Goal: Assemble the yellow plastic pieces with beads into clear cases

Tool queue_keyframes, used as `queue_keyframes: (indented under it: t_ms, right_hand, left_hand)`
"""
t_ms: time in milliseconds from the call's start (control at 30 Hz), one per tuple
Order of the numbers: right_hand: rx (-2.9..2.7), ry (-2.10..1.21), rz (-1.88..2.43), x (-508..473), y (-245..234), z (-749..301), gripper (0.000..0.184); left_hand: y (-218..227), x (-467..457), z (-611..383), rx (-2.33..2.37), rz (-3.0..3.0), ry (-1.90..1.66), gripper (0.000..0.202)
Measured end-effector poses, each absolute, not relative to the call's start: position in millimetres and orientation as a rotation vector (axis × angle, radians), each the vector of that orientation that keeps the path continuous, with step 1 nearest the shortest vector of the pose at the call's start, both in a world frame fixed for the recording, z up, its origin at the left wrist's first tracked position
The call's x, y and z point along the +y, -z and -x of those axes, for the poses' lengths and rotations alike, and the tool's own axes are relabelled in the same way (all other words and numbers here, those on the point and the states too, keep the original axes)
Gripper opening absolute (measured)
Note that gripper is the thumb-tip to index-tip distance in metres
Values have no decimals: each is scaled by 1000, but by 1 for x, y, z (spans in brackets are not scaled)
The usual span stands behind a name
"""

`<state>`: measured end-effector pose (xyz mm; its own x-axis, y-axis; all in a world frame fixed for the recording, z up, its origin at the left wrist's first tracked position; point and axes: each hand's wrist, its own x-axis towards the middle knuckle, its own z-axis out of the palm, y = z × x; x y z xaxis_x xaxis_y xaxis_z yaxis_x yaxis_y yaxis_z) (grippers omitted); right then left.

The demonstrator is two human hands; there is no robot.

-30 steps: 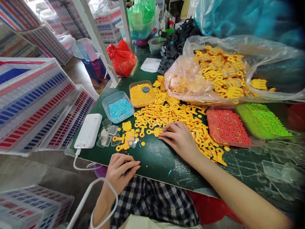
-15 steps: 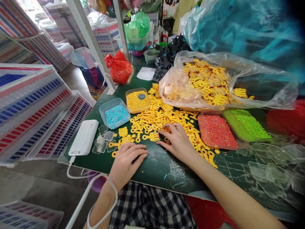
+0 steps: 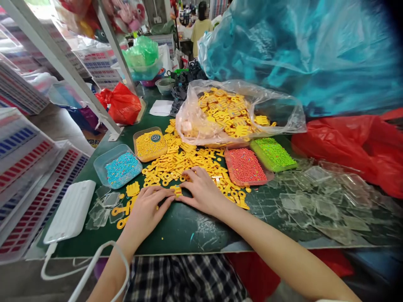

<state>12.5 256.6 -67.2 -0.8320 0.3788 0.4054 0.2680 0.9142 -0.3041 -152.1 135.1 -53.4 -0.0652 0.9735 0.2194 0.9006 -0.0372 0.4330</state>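
A yellow plastic piece with rows of coloured beads lies low over the table between my two hands. My left hand pinches its left end between thumb and fingers, which cover part of it. From the other side, the thumb and fingers of my right hand close on its right end. Behind my hands spreads a heap of loose yellow plastic pieces. A few more yellow pieces lie left of my left hand, near some small transparent plates.
Open boxes of blue beads, yellow beads, red beads and green beads surround the heap. A transparent bag holds more yellow pieces. A white power bank with a cable lies left; transparent plates lie right.
My view has swung to the right. My hands have come together, and the beaded yellow piece, earlier near my right fingertips, is now between the fingers of both hands.
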Motion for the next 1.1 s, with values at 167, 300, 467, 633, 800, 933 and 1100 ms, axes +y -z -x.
queue_keyframes:
  t_ms: [167, 300, 467, 633, 800, 933, 1100]
  right_hand:
    - [-2421, -252, 362, 258, 61, -13, 24]
    - [-2333, -153, 365, 263, 55, -17, 20]
    - [-2413, -87, 420, 271, 46, -18, 15]
    - [-2381, -108, 712, 295, 23, -60, 21]
    - [-2057, 117, 1416, 350, 9, -146, 32]
    - [-2261, 178, 1397, 356, 15, -185, 30]
    - [-2410, 224, 1442, 314, 37, -205, 20]
  left_hand:
    - [33, 159, 148, 1976, -1816, -854, 44]
    - [17, 176, 148, 1763, -1951, -778, 48]
    - [12, 196, 150, 1632, -2126, -652, 48]
    - [27, 203, 156, 1628, -2345, -778, 44]
    - [39, 198, 163, 1685, -2463, -901, 37]
    - [39, 193, 159, 1656, -2528, -1002, 33]
    - [32, 189, 156, 1656, -2571, -1139, 26]
